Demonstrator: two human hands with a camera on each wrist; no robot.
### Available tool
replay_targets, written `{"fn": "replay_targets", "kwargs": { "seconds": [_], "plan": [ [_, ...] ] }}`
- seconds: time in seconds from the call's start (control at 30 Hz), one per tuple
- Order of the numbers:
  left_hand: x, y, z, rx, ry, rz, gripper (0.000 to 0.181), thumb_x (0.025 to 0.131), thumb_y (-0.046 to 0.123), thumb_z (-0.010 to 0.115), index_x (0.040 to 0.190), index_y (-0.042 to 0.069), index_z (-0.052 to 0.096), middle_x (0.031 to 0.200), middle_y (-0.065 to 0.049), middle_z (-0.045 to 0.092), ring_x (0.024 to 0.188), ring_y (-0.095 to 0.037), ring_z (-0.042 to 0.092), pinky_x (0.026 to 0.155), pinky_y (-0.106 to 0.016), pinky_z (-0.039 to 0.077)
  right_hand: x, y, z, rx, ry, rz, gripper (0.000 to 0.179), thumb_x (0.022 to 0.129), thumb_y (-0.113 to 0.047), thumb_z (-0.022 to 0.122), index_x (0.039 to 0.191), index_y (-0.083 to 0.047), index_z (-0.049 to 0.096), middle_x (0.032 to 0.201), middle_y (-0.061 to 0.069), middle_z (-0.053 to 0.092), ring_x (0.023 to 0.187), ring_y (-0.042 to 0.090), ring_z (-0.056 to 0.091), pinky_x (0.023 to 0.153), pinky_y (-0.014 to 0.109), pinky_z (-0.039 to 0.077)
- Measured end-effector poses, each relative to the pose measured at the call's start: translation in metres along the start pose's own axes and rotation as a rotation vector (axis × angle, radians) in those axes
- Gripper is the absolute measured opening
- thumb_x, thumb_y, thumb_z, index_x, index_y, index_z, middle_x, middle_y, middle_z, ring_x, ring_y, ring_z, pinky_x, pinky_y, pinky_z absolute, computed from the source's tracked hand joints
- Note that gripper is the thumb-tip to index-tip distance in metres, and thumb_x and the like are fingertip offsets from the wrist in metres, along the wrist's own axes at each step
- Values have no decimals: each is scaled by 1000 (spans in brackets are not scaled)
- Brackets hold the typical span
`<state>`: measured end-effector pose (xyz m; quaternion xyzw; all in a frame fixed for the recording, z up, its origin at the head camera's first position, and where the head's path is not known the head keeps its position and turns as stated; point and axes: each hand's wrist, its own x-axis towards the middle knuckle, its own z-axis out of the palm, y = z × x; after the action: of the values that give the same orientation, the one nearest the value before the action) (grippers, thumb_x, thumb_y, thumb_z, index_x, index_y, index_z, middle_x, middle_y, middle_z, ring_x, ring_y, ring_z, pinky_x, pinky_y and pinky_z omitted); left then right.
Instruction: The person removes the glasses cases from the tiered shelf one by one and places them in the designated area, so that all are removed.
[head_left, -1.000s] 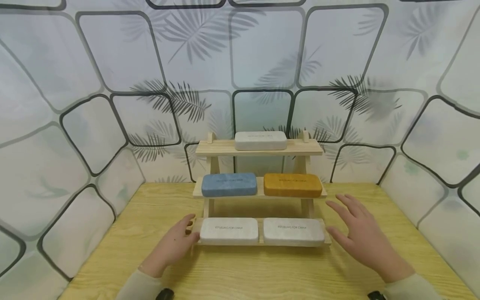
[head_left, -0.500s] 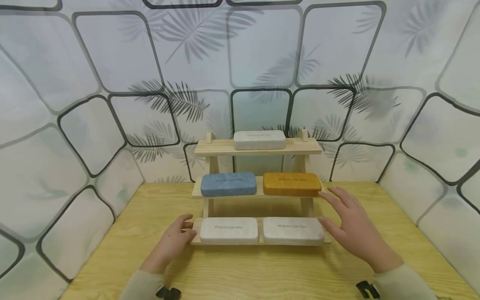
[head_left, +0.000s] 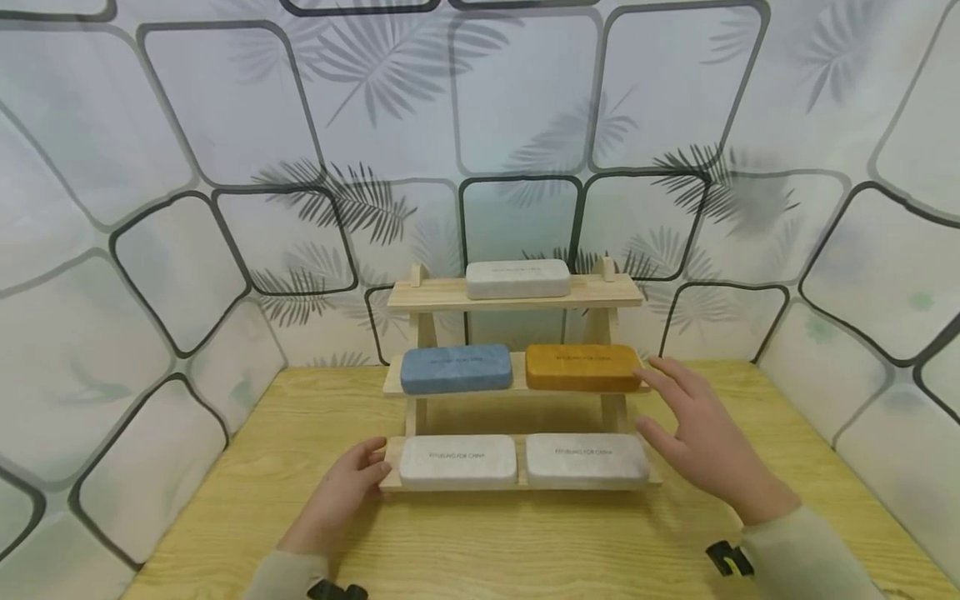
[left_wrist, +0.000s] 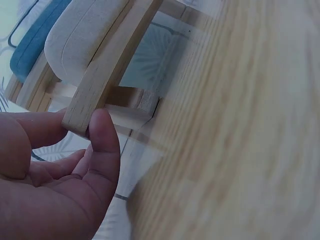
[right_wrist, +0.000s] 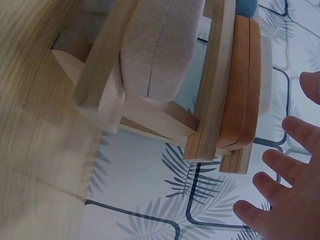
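A wooden three-tier display stand (head_left: 450, 296) carries several glasses-case-like boxes with rounded corners. Its bottom shelf holds two white cases (head_left: 458, 461) side by side. On the middle shelf lie a blue case (head_left: 457, 369) and an orange case (head_left: 582, 367); another white case (head_left: 518, 279) rests on top. My left hand (head_left: 341, 492) pinches the left end of the bottom shelf (left_wrist: 90, 100) between thumb and fingers, clear in the left wrist view. Off the stand's right side, my right hand (head_left: 708, 442) holds its spread fingers near the orange case, apart from it in the right wrist view.
The stand sits on a light wood-grain table (head_left: 495, 542). Patterned white cloth (head_left: 525, 100) with leaf prints and dark outlines encloses the table at the back and both sides. Dark straps show at both wrists.
My right hand has moved left and forward, closer to the orange case. My left hand has settled onto the bottom shelf's end. The cases stay in place on the stand.
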<state>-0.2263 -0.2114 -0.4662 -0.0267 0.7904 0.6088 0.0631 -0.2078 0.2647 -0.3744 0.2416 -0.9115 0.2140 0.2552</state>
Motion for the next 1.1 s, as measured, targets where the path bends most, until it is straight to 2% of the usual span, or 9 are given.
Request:
{"fn": "replay_targets", "kwargs": {
  "seconds": [0.2,0.43,0.57,0.8,0.97,1.1],
  "plan": [
    [-2,-6,3,-122,21,12,50,104,8,54,150,-6,39,138,-27,50,107,-24,58,81,-33,54,8,-2,2,5,-6,10,61,94,-26,74,148,-11,50,154,17,38,138,43,34,104,68,33],
    [-3,-11,5,-248,-17,18,49,105,5,51,149,-8,38,143,-29,47,109,-25,59,81,-33,56,18,-7,1,32,-31,48,62,96,-29,71,151,-13,47,156,16,36,140,43,33,105,69,33],
    [-1,-12,5,-279,-46,20,49,105,6,50,149,-10,38,142,-29,48,105,-23,61,80,-32,56,27,-8,-4,52,-32,47,61,97,-30,70,151,-12,47,155,17,37,140,44,33,104,70,33],
    [0,-13,3,-268,-93,30,51,106,8,49,150,-13,33,145,-30,44,103,-19,61,80,-32,56,43,-9,-10,70,-68,61,60,101,-36,63,153,-12,43,157,15,37,141,42,33,108,67,30],
    [1,-14,1,-274,-97,10,52,107,10,48,151,-12,31,148,-32,40,105,-19,60,81,-32,56,59,-13,-10,92,-108,77,63,102,-34,63,155,-10,40,157,15,38,142,41,33,110,65,29],
    [2,-14,1,-283,-97,9,53,106,8,49,151,-12,31,150,-32,37,107,-20,60,82,-32,56,73,-13,-11,151,-141,128,65,103,-35,61,158,-12,35,158,15,37,144,41,32,111,65,27]
  ]
}}
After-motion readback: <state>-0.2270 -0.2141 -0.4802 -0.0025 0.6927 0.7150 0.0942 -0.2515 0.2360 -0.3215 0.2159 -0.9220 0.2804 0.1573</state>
